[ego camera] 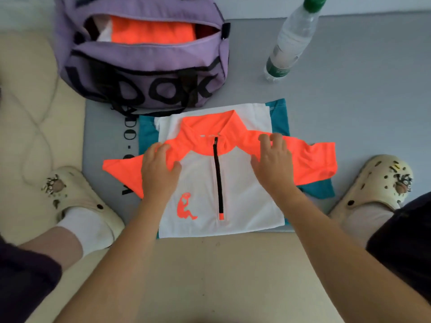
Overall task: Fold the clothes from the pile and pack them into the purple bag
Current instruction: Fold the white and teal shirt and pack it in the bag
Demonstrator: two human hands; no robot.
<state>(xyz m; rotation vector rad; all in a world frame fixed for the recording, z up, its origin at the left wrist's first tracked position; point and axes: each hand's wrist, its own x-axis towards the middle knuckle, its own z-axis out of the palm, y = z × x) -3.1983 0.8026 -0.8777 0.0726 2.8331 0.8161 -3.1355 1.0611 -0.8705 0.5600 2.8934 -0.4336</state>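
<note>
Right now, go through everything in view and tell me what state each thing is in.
Bag: unzipped, orange clothes inside.
Orange shirt: spread flat, sleeves out, zip closed, on top of the pile.
Teal garment: flat under the pile.
Bottle: upright, capped.
Left hand: pinching the left shoulder.
Right hand: gripping the right shoulder.

Your white-and-orange zip shirt [224, 183] lay front-up on a teal garment [281, 113]; the purple bag [144, 61] stood unzipped beyond, orange clothing [151, 32] inside.
</note>
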